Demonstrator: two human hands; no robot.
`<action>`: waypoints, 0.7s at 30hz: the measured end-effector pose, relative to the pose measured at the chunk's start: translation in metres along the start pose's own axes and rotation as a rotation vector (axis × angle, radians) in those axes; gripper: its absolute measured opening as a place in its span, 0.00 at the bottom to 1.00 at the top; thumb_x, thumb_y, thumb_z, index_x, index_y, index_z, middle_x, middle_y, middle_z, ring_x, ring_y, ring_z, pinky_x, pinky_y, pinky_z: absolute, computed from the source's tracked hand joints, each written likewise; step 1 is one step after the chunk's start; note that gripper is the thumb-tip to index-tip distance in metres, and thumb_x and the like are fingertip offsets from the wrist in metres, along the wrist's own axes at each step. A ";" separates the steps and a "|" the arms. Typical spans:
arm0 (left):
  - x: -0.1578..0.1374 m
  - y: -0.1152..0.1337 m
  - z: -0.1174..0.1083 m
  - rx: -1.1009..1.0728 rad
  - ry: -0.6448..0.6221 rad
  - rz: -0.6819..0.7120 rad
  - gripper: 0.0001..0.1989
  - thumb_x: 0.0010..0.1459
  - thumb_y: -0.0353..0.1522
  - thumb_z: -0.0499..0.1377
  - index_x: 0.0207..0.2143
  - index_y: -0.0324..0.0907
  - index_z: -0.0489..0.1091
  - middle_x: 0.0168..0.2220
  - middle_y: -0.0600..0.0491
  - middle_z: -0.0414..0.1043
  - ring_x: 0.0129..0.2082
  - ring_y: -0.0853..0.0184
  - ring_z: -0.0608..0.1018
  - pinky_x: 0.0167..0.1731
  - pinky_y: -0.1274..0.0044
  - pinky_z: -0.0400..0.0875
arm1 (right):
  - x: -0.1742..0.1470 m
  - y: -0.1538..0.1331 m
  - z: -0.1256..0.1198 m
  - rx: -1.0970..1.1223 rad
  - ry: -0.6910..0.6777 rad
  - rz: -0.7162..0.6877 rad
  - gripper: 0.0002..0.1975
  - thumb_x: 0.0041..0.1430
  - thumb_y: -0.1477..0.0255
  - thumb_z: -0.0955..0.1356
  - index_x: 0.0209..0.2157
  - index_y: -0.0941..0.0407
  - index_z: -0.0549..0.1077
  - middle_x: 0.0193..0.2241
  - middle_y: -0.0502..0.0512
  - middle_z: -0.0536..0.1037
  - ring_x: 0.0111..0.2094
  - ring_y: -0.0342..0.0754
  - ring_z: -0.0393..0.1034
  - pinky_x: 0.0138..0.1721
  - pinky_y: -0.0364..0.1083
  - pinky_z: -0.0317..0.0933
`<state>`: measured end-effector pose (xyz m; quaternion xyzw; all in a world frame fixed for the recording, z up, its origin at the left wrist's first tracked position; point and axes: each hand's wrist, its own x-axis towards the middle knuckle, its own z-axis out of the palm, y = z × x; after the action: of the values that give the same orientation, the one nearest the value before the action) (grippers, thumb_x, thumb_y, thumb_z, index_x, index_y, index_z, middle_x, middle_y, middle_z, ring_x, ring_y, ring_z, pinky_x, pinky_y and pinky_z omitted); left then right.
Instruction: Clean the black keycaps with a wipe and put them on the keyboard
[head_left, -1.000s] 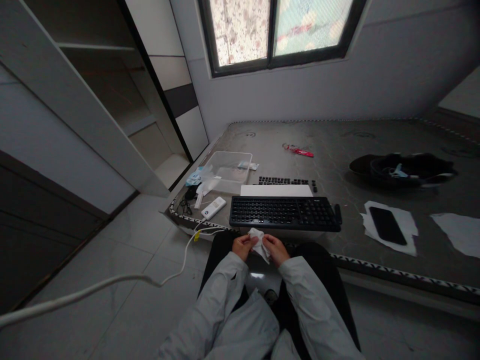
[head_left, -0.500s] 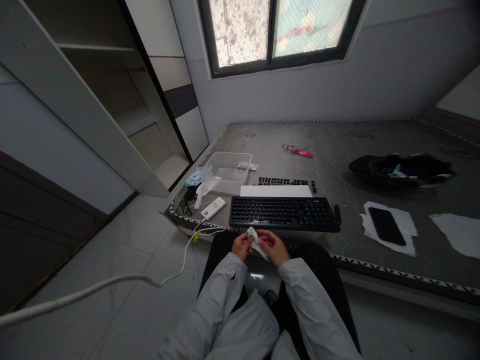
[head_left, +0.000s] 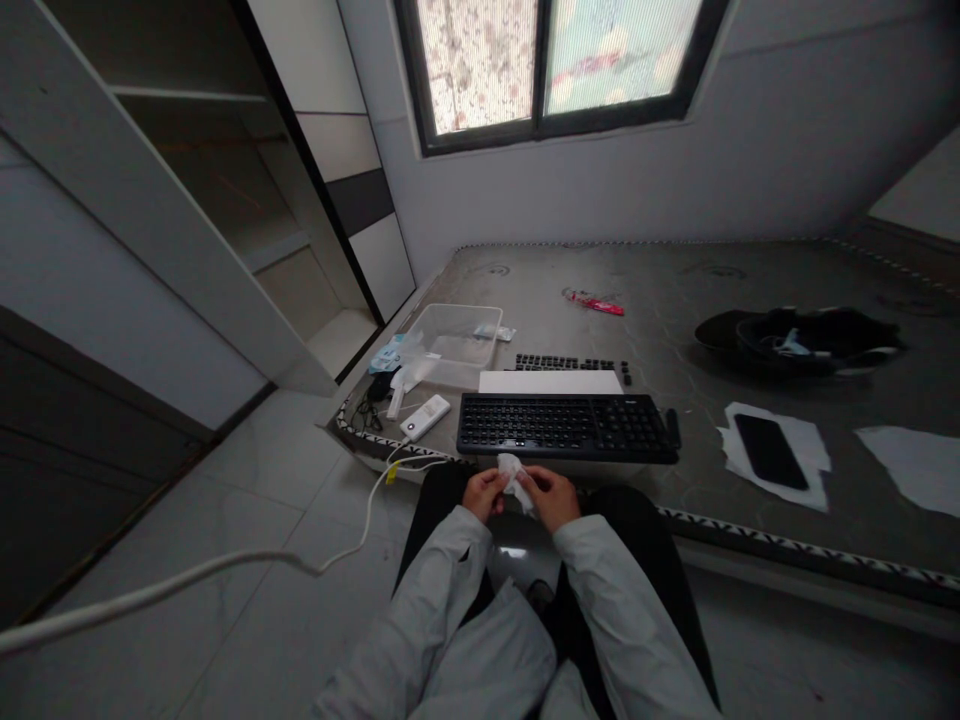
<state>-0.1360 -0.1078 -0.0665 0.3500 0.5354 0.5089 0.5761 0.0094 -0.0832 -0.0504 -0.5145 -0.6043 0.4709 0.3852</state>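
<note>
Between my two hands is a crumpled white tissue [head_left: 512, 468], just off the near edge of the mattress. My left hand [head_left: 484, 494] pinches its left side, and my right hand [head_left: 550, 496] grips its right side with the fingers curled. Right beyond my hands lies a black keyboard [head_left: 566, 425], several keys of which look to be off at its left part. Behind it is a white board or box [head_left: 551, 382], and past that sit rows of loose black keycaps [head_left: 562, 362].
A clear plastic box [head_left: 454, 345] and a white power bank-like device [head_left: 425, 418] with a white cable are at left. To the right lie a phone [head_left: 771, 452] on paper and a black cap [head_left: 802, 340]. A red packet [head_left: 596, 303] lies farther back.
The tissue has been opened out a little and bunched differently between my fingers. Both hands stay in nearly the same place.
</note>
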 end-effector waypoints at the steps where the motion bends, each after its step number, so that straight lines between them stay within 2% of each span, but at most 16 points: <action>1: -0.001 0.001 0.001 0.009 -0.006 0.007 0.23 0.39 0.47 0.64 0.29 0.35 0.73 0.16 0.57 0.67 0.08 0.79 0.60 0.10 0.82 0.48 | 0.001 0.001 -0.001 0.001 0.009 0.011 0.18 0.49 0.57 0.66 0.33 0.55 0.77 0.28 0.54 0.79 0.31 0.52 0.72 0.34 0.47 0.63; 4: -0.004 0.001 0.006 0.041 0.011 0.039 0.22 0.36 0.44 0.66 0.28 0.35 0.73 0.18 0.54 0.70 0.11 0.77 0.62 0.12 0.82 0.53 | 0.004 0.006 -0.001 0.052 0.019 0.053 0.20 0.47 0.56 0.67 0.33 0.56 0.77 0.28 0.55 0.79 0.31 0.52 0.72 0.32 0.46 0.63; 9: -0.004 -0.003 0.010 0.110 0.142 0.130 0.17 0.33 0.39 0.68 0.25 0.37 0.74 0.21 0.53 0.72 0.19 0.72 0.68 0.20 0.80 0.60 | 0.005 0.013 0.003 0.099 0.020 0.106 0.20 0.44 0.56 0.68 0.33 0.57 0.76 0.27 0.56 0.79 0.30 0.53 0.73 0.30 0.46 0.64; 16: -0.006 0.000 0.005 0.174 0.265 0.188 0.12 0.32 0.37 0.68 0.17 0.39 0.71 0.17 0.58 0.66 0.18 0.74 0.63 0.20 0.80 0.57 | 0.003 0.001 0.000 0.178 -0.097 0.045 0.19 0.46 0.55 0.68 0.30 0.57 0.78 0.31 0.56 0.80 0.36 0.56 0.72 0.40 0.50 0.64; 21: -0.004 0.003 0.003 0.102 0.244 0.179 0.17 0.34 0.41 0.67 0.16 0.39 0.65 0.17 0.58 0.65 0.18 0.74 0.64 0.19 0.81 0.58 | 0.003 -0.007 -0.002 0.253 -0.251 -0.012 0.22 0.46 0.56 0.69 0.39 0.57 0.76 0.39 0.57 0.78 0.43 0.57 0.70 0.47 0.53 0.60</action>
<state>-0.1330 -0.1108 -0.0619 0.3607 0.5933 0.5689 0.4408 0.0094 -0.0805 -0.0426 -0.3957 -0.5864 0.6015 0.3713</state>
